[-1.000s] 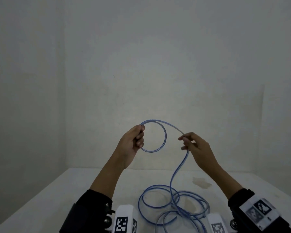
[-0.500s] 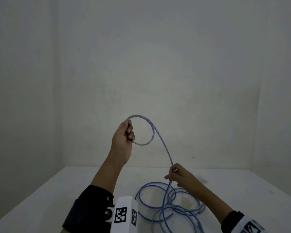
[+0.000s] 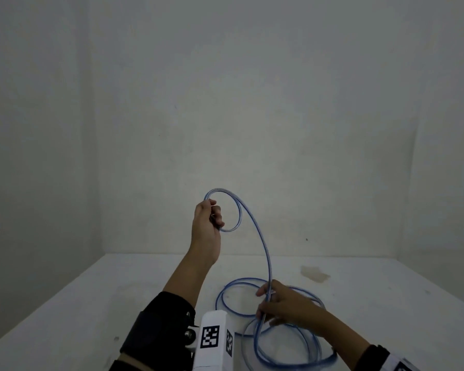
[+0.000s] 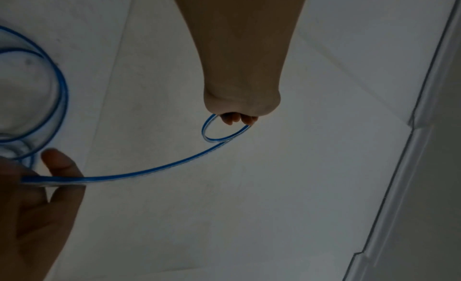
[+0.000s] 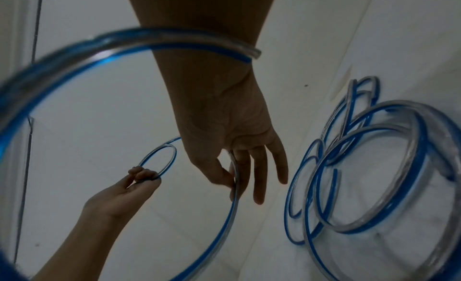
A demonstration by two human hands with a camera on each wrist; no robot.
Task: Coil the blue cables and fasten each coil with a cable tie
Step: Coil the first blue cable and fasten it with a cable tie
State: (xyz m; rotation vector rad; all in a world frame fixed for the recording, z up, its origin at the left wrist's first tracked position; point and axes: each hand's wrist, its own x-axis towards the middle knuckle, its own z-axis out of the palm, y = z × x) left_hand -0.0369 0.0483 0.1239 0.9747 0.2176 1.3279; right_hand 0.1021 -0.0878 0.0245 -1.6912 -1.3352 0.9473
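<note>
Above table (image 3: 91,303), one blue cable (image 3: 263,245), left hand (image 3: 208,223) gripping loop, right hand (image 3: 281,306) pinching it.

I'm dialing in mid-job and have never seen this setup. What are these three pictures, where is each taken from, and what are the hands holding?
There is no machine here: a person works with bare hands and wears three cameras. The head view looks forward and down from the head; the other two sit on the wrists and look along each hand. The left hand is raised and grips a small loop of the blue cable, a clear tube with a blue stripe. From there the cable runs down to the right hand, which pinches it low over the white table. The rest of the cable lies in loose loops on the table. I see no cable tie.
</note>
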